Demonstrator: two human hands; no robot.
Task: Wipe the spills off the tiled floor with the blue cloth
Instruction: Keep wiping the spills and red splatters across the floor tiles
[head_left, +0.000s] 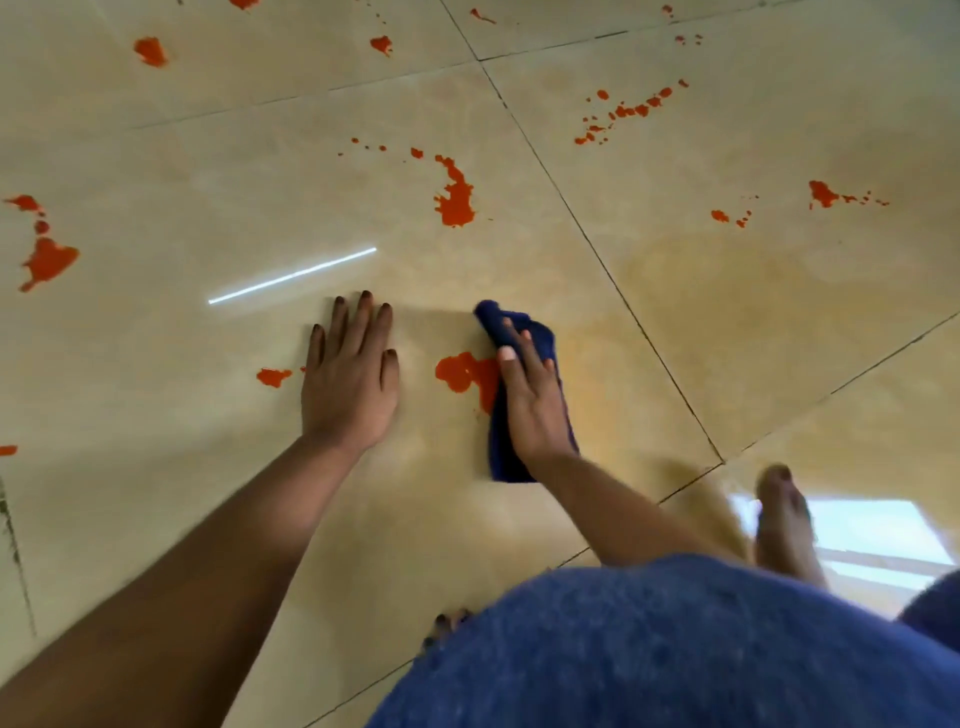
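My right hand (532, 400) presses flat on the dark blue cloth (501, 452), which lies crumpled on the beige tiled floor (753, 338). The cloth's left edge overlaps a red-orange spill (460, 373) between my two hands. My left hand (353, 379) rests palm down on the tile, fingers spread, holding nothing. A small red spot (272, 376) lies just left of it. A larger splash (456, 197) sits farther ahead, and more blotches mark the far left (49, 260) and the right (823, 195).
Several red spatters dot the tiles at the top (150, 51) and upper right (631, 110). A faint orange smear (727, 280) tints the tile right of the cloth. My bare foot (782, 519) and blue garment (675, 649) fill the lower right. Dark grout lines cross the floor.
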